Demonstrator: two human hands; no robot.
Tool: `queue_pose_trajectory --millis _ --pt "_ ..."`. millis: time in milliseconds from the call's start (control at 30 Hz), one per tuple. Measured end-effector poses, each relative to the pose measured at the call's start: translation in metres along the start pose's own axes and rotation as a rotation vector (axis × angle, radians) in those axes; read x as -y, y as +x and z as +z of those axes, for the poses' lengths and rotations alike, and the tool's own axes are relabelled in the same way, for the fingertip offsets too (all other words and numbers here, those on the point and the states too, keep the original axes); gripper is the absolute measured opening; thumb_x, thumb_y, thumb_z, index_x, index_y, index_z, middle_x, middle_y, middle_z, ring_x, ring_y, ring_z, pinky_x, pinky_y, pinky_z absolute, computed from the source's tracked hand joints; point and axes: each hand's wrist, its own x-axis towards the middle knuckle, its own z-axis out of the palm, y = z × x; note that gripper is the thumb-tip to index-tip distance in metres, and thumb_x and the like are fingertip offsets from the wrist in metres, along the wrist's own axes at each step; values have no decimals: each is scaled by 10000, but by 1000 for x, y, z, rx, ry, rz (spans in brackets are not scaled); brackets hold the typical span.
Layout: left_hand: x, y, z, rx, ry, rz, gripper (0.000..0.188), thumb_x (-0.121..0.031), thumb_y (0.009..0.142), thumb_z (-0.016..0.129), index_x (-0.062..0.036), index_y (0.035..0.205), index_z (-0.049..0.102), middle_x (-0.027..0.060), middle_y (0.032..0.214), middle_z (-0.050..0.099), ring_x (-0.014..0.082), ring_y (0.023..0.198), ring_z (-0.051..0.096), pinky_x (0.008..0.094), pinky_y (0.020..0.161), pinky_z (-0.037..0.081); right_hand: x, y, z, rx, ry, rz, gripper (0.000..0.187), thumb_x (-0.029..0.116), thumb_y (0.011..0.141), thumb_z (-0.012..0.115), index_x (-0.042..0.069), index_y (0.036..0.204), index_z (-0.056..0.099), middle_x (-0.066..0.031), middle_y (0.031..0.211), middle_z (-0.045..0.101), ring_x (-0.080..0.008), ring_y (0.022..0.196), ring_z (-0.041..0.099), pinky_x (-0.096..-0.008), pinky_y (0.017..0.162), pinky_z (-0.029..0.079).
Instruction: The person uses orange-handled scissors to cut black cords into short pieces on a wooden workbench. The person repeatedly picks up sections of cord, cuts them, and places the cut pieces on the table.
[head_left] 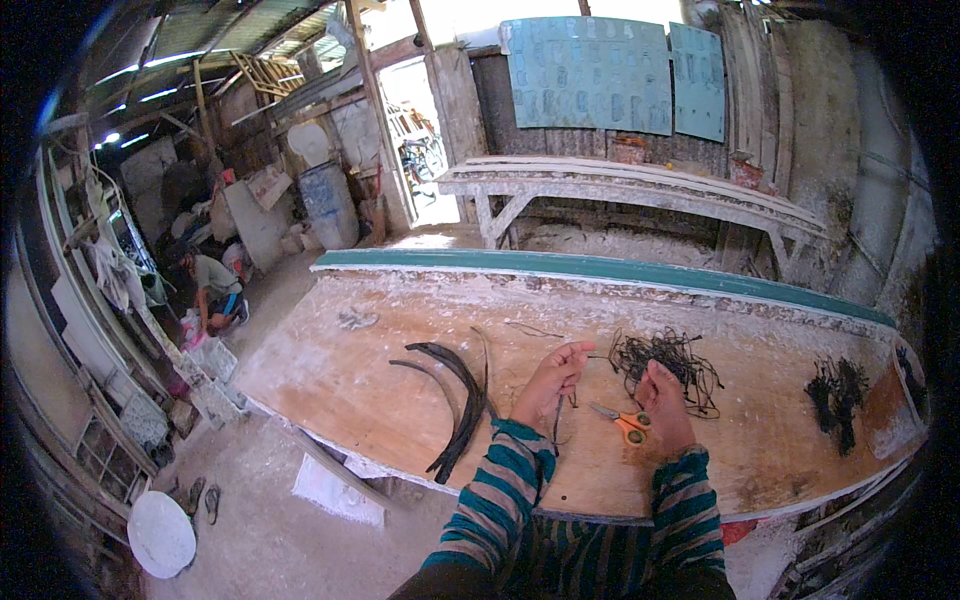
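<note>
My left hand [556,382] is closed above the table, its fingertips pinched on a thin black strip [557,428] that hangs below the palm. My right hand [667,408] has curled fingers with the thumb up; anything pinched in it is too small to make out. Next to it are orange-handled scissors [634,428], blades toward my left hand; I cannot tell if the fingers touch them. A tangled heap of knotted black strips [690,365] lies just beyond my right hand. Left of my left hand are several long, curved black strips [460,395].
Bundled black strips [838,395] lie at the right end of the wooden table [400,320]. A green ledge [560,268] bounds its far edge. Behind stands a whitish bench [630,185]. A person [217,288] crouches at far left, near a blue barrel [327,205]. A white round lid [162,535] is lower left.
</note>
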Motion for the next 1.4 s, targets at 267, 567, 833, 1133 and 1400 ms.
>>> queue_pose_trajectory --millis 267,567,833,1133,1400 --pt "6 2 -1 -128 177 -4 244 -233 877 557 -101 1078 595 -100 682 422 13 538 340 156 468 269 15 -4 9 -178 175 -90 181 268 901 528 102 828 531 40 563 458 -99 508 486 -250 541 437" --pt "16 5 -9 -273 297 -5 244 -262 889 538 -93 1045 620 -78 721 518 28 546 356 179 481 289 25 -5 -11 -57 352 -242 182 204 895 541 50 992 550 19 741 534 -86 676 517 -263 643 432" --pt "32 16 -16 -300 547 255 206 -188 876 562 -33 983 643 -15 763 597 76 624 478 224 556 394 28 1 -33 29 459 -376 256 131 896 529 53 1138 506 -5 912 585 -84 739 545 -288 710 467" --pt "31 9 -6 -384 981 379 175 -177 826 589 -36 919 639 156 787 632 265 718 614 325 638 464 37 -5 -29 12 465 -434 321 156 921 483 87 1232 439 12 875 563 -101 673 518 -292 726 476" --pt "40 16 -14 -364 874 329 171 -162 834 588 -14 908 630 118 750 642 199 680 612 294 619 461 24 1 -25 -36 330 -356 277 114 908 493 72 1181 472 -4 935 583 -119 759 573 -282 671 488"
